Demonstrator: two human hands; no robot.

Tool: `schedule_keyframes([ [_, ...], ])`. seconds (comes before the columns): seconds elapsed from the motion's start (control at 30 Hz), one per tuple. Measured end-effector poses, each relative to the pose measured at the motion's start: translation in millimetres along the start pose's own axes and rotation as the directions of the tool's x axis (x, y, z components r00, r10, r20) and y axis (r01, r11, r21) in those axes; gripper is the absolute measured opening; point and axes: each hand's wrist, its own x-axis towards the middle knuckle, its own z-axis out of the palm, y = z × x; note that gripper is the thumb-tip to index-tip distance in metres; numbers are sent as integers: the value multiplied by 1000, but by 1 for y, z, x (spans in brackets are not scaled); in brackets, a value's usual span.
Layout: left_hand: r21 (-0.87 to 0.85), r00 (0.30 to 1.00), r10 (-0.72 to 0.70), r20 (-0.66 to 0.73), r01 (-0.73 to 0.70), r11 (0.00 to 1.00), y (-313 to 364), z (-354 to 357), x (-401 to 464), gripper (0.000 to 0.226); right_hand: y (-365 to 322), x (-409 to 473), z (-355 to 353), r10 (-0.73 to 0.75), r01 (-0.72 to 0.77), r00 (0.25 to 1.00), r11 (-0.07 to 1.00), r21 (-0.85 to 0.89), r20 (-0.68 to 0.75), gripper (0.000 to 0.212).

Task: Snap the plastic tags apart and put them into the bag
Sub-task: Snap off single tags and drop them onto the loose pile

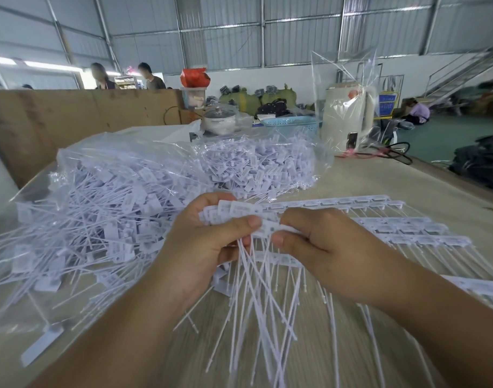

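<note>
Centre of the pale wood-grain tabletop (pixel 379 175): both hands meet over a fan of white plastic tags.

Left hand (pixel 209 245): fingers curled round a bunch of separated white plastic tags (pixel 231 210), thumb pressed across the flat heads. Heads point up and away from the camera, thin tails hang down toward the camera and splay out. Long axis roughly near-to-far, slightly fanned.

Right hand (pixel 318 242): thumb and curled fingers pinch the end of a white strip of joined tags (pixel 270 228), right beside the left thumb. Hands nearly touching at that point.

Right of the hands: several more unsnapped white tag strips (pixel 407 228) lie flat on the table. Strip axis runs left-right, rising slightly to the right; heads in a row along the far edge, tails running toward the near-right.

Left and behind: large clear plastic bag (pixel 80 163), lying on its side, mouth toward the hands, packed with loose white tags in mixed directions. Some tags spill out onto the table near the left wrist.

Far end of the table: a cream electric kettle (pixel 346 119) under clear plastic film, a light-blue plastic basket (pixel 292 123), a small lidded pot (pixel 218 119). Brown board wall (pixel 71 113) on the left, people beyond it, blurred.
</note>
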Motion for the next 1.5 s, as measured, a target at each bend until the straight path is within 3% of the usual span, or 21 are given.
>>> schedule_keyframes([
  [0.2,-17,999,40,-13,-40,999,0,2,-3,54,0,1,3,36,-33,999,996,83,-39,40],
  [0.43,-174,985,137,-104,-153,973,0,21,-12,29,-6,5,9,93,-53,961,986,156,-261,44],
  [0.73,-376,994,-34,-102,-7,927,-5,29,-12,39,-15,4,18,124,-9,908,960,279,-400,38],
  [0.9,-326,992,2,-122,-42,944,1,25,-9,40,-17,4,19,98,20,914,958,286,-395,39],
  [1.17,-293,987,70,-148,-111,950,4,17,-6,36,-24,4,23,-64,64,905,998,-16,-419,34],
  [1.37,-345,936,1,-353,-131,929,22,-40,20,35,-16,-2,1,-47,104,798,993,61,-601,34],
  [1.43,-254,963,40,-268,-110,961,22,-41,20,32,-11,-1,-3,-16,112,824,984,135,-566,38],
  [1.5,-138,990,79,-119,-96,986,14,-27,13,34,-7,-2,1,-15,105,899,978,182,-437,35],
])
